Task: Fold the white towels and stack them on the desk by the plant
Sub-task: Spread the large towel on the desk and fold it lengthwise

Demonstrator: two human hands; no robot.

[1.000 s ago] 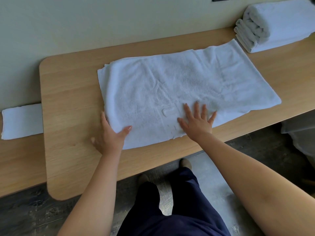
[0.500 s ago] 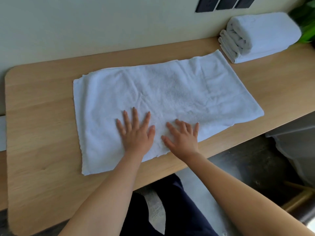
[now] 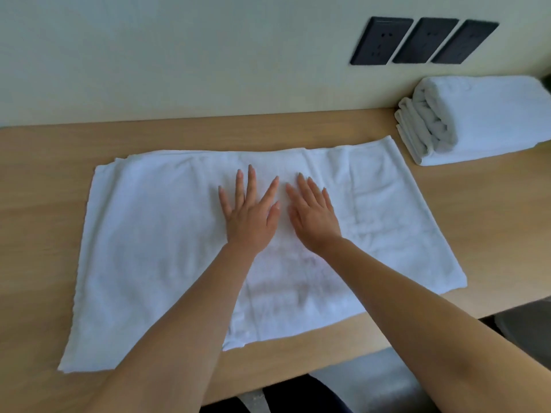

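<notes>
the white towel (image 3: 155, 248) is lying spread flat in the middle of the desk (image 3: 38, 180), its long side running left to right. it is looking doubled, with a second layer's edge showing along the far left corner. the left grip (image 3: 252, 222) is pressing palm down on the towel's middle with straight fingers fanned apart, clamping nothing. the right grip (image 3: 313, 222) is lying flat just beside it, fingers straight and close together, also holding nothing. a narrow strip of cloth is showing between the two thumbs. both forearms are crossing the towel's near edge.

the far edge is running roughly parallel to the wall (image 3: 179, 55), with a band of bare wood between them. the left edge is slanting toward the near left corner, which is resting on the desk, and a wide stretch of bare wood is lying beyond it. the near edge is sitting close to the desk's front edge, on the right side especially, without hanging over. the far right corner is reaching near the stack of folded towels (image 3: 483, 123), with a small gap of wood between them. that stack is sitting at the far right against the wall, its folds facing left. three dark sockets (image 3: 423, 40) are sitting on the wall above it. dark trousers (image 3: 298, 394) are showing below the desk's front edge.
</notes>
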